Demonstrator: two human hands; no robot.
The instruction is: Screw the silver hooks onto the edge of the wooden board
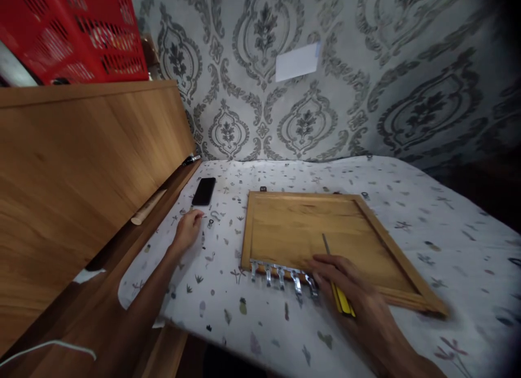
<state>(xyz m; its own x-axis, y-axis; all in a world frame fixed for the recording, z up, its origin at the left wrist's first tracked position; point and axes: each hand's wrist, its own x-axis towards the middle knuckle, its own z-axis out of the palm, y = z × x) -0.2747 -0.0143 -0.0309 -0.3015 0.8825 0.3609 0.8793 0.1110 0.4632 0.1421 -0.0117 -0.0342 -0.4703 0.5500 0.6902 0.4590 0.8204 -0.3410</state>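
My right hand [350, 283] is closed around a screwdriver [342, 301] with a yellow and black handle, its thin shaft pointing away over the board. The fingertips of that hand lie by the right end of a shiny metal hook rail [280, 270], which has several hooks hanging down. The rail runs along the near edge of a framed wooden board [309, 226] lying flat on the cloth. My left hand [189, 229] rests left of the board, just below a black phone [204, 191]. Its fingers are pinched together; whatever is between them is too small to make out.
A patterned cloth [228, 324] covers the table, which meets a wallpapered wall [264, 123]. To the left stands a wooden cabinet [89, 166] carrying a red plastic basket [101, 42]. A wooden stick [148, 207] lies along its base. A white cable [52, 343] shows lower left.
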